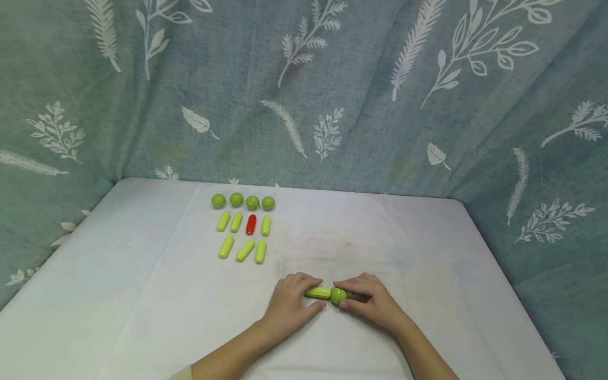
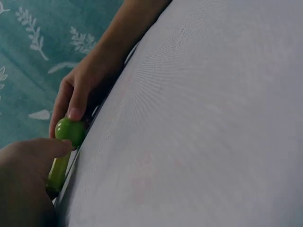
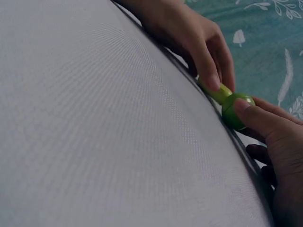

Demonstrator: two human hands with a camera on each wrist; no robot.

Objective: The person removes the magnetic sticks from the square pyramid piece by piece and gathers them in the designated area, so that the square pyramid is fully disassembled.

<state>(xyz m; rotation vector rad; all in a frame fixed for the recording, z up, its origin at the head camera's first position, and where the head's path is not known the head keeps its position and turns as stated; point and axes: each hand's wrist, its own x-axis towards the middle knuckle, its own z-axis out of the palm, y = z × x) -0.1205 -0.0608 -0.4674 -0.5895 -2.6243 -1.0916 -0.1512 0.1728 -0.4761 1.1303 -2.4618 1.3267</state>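
Note:
Near the front of the table, a yellow-green ridged stick (image 1: 318,292), like a toy corn cob, lies end to end with a round green ball (image 1: 339,295) that has a seam. My left hand (image 1: 291,303) holds the stick between thumb and fingers. With thumb and fingertips, my right hand (image 1: 372,300) grips the ball from its right side. In the right wrist view the green ball (image 3: 234,111) meets the end of the yellow-green stick (image 3: 220,93). The left wrist view shows the same green ball (image 2: 71,131) above the stick (image 2: 57,172), partly hidden by my left thumb.
At the back left of the white table (image 1: 418,248) several green balls (image 1: 236,199) form a row. Below them lie several yellow-green sticks (image 1: 226,246) and one red stick (image 1: 251,224). A leaf-patterned teal curtain (image 1: 304,95) hangs around the table.

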